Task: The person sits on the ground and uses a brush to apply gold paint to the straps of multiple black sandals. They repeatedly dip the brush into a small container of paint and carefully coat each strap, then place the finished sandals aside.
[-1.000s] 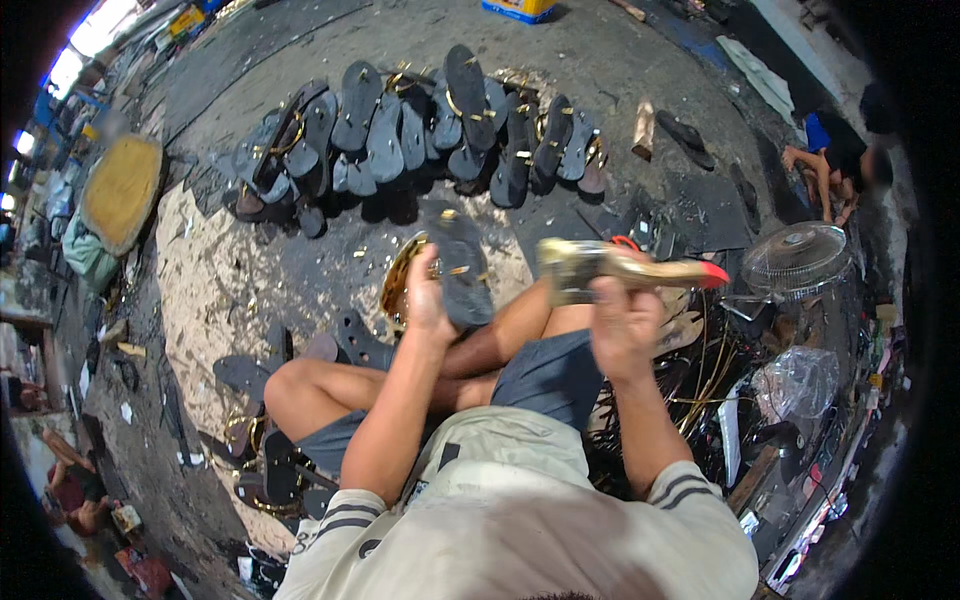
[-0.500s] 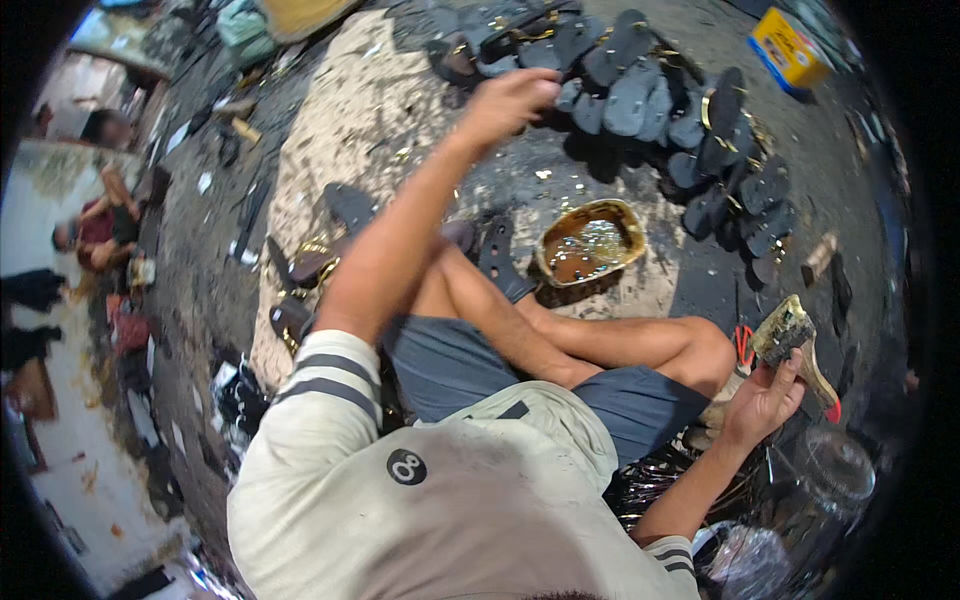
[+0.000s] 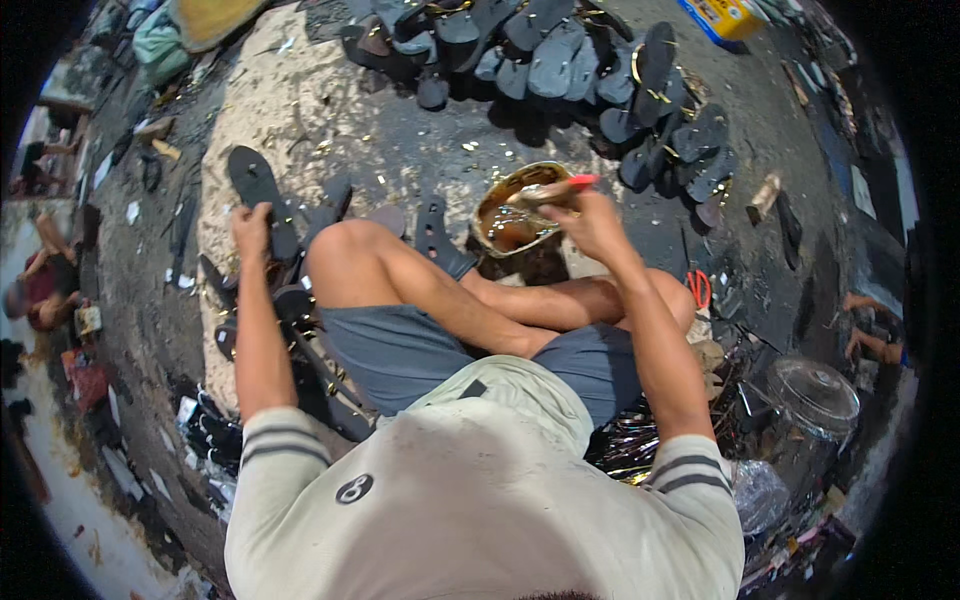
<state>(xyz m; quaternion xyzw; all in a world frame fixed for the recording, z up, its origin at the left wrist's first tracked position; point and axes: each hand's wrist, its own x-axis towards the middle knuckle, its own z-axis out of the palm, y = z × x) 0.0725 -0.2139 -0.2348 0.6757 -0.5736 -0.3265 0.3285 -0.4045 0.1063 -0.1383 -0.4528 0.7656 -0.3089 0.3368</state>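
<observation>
My left hand [image 3: 251, 228], out to the left beyond my knee, is closed on the edge of a black sandal sole [image 3: 262, 185], which stands tilted above other dark soles and straps. In front of my crossed legs sits a worn tub [image 3: 482, 228] of shiny brown liquid. Over that tub, my right hand [image 3: 592, 228] grips a paintbrush [image 3: 548, 193] with a red handle end [image 3: 582, 181]. The brush's bristles point into the tub, and I cannot tell how deep they reach. Beside the tub lies a dark sole with holes [image 3: 432, 235].
Many black sandals [image 3: 555, 60] form an arc on the far side. Red-handled scissors [image 3: 698, 290] lie near my right knee, with a round fan [image 3: 815, 395] farther right. A yellow and blue box [image 3: 728, 18] stands at the far right. Other people sit at both sides.
My left hand has come back from the far sandals to the left and now holds a sole. My right hand has carried the brush from the right side to the tub.
</observation>
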